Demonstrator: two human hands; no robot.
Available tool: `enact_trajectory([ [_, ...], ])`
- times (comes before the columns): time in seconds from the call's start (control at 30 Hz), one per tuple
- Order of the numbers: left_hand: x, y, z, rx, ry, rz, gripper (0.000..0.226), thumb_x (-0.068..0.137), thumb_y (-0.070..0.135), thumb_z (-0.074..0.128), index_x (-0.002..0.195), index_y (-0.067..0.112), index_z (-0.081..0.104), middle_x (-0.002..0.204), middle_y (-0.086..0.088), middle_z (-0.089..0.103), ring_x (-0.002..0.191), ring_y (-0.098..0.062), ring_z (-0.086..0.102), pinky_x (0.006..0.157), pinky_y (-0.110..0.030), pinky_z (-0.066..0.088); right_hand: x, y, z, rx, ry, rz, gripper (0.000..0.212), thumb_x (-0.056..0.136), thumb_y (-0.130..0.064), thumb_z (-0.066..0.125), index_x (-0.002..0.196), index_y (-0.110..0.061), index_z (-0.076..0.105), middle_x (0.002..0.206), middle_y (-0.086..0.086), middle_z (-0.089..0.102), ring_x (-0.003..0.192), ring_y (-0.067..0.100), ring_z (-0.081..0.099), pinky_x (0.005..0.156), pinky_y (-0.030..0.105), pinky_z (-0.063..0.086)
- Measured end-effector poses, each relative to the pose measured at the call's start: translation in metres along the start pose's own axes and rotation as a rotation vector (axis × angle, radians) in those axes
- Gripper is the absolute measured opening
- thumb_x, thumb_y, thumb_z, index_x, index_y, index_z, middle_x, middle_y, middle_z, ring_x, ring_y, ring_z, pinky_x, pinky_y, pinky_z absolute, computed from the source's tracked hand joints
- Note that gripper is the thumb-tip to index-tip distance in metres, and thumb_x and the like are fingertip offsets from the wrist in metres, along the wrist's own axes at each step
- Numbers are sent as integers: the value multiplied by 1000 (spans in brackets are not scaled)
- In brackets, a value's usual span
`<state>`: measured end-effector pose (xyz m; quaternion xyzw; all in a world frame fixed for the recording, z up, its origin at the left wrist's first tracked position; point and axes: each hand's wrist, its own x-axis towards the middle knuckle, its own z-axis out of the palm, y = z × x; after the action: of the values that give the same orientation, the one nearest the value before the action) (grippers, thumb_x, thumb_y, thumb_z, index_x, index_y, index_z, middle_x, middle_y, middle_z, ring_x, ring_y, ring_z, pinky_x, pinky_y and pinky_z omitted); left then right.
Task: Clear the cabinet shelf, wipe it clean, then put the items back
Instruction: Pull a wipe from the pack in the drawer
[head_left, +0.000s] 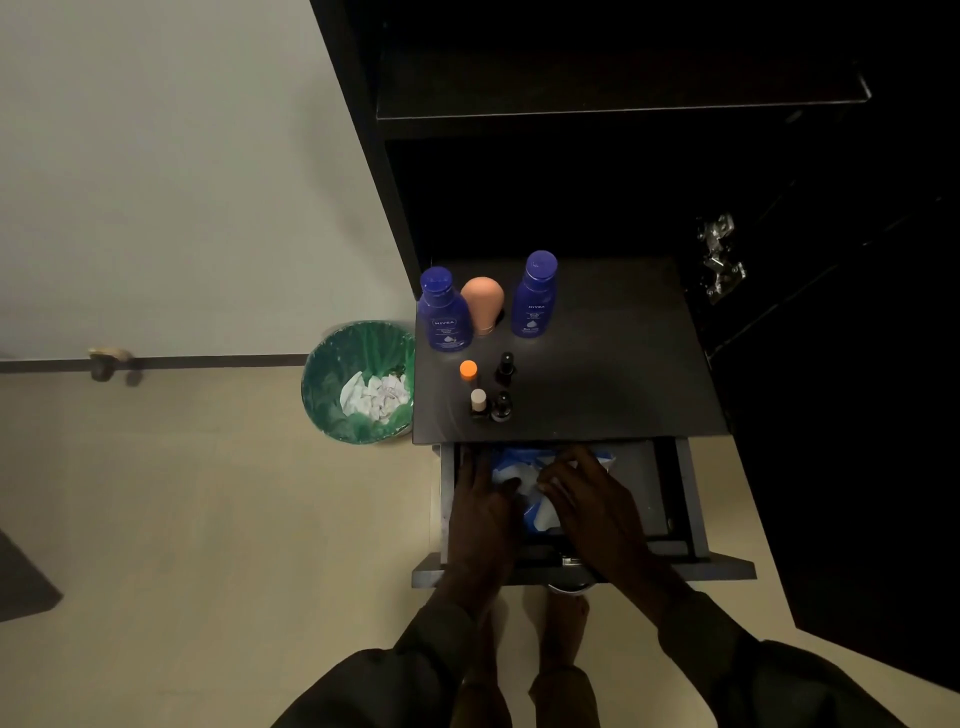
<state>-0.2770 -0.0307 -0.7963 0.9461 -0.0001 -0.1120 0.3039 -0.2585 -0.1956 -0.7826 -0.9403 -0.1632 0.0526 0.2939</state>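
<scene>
Both hands were in the open dark drawer (675, 499) below the dark shelf (613, 374). L hand (480, 499) lay flat, fingers straight; R hand (587, 499) curled on crumpled blue-white cloth (511, 470), no clear long axis. Two blue lotion bottles (444, 312) stood upright on shelf.

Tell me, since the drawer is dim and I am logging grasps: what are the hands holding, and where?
Both hands rest on a blue and white cloth in the open drawer: left hand at its left edge, right hand on top. A closed grip cannot be told.

blue bottles (445, 312), green bin (358, 382) (white scraps) — dark shelf (597, 374)
</scene>
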Motion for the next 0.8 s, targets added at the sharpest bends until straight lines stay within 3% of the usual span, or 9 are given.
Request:
enact_trajectory([
  [0.07,-2,1,0,43,33,32,27,88,32,67,111,20,68,143,-7,48,135,-22,41,110,-37,40,-3,6,3,68,14,50,15,90,-18,66,105,-15,65,117,6,61,99,16,63,79,32,57],
  [0.17,-3,-1,-1,45,34,32,23,88,35,64,110,27,68,145,0,45,136,-17,38,110,-34,40,-6,12,5,196,4,132,11,98,-18,58,106,-14,65,112,-1,60,97,-1,54,85,25,52],
  [0.23,-4,0,-5,24,27,52,21,89,36,60,107,28,68,144,2,45,136,-17,38,109,-35,41,-6,10,2,236,19,139,10,98,-17,58,105,-14,63,107,-4,60,96,0,55,88,24,50],
  [0.37,-5,10,-15,-41,7,97,31,89,37,52,113,23,65,136,-1,52,129,-17,45,106,-32,42,-6,11,-1,335,10,168,21,99,-35,51,107,-18,62,105,-7,63,95,3,60,87,25,51],
  [0.47,-6,16,-18,-71,-35,105,31,89,35,52,114,20,62,127,-1,55,120,-14,50,102,-32,45,-3,17,-2,376,-95,195,18,96,-30,59,114,-25,59,110,-7,66,100,4,63,87,31,54],
  [0.53,-6,17,-19,-81,-41,107,29,88,32,58,113,18,62,123,-3,57,115,-15,53,100,-33,47,-2,17,-4,325,-138,183,31,92,-34,64,122,-28,57,120,-9,62,107,3,57,94,24,49],
  [0.63,-5,19,-16,-35,0,156,30,81,29,66,108,16,65,114,-6,63,107,-19,60,93,-36,52,2,13,-8,257,-116,70,37,91,-47,57,120,-25,64,118,-8,59,106,3,55,91,18,46],
  [0.73,-5,21,-15,-36,8,158,27,80,25,70,105,16,64,109,-6,65,103,-20,62,92,-35,51,3,19,-11,330,-154,29,26,92,-24,66,115,-11,68,114,-17,57,106,-1,56,95,20,45],
  [0.8,-5,21,-14,-18,-21,137,28,81,25,71,107,17,63,111,-3,66,106,-19,61,97,-36,48,4,25,-11,282,-109,3,15,89,-16,70,103,-10,72,108,-7,62,100,4,59,92,26,47],
])
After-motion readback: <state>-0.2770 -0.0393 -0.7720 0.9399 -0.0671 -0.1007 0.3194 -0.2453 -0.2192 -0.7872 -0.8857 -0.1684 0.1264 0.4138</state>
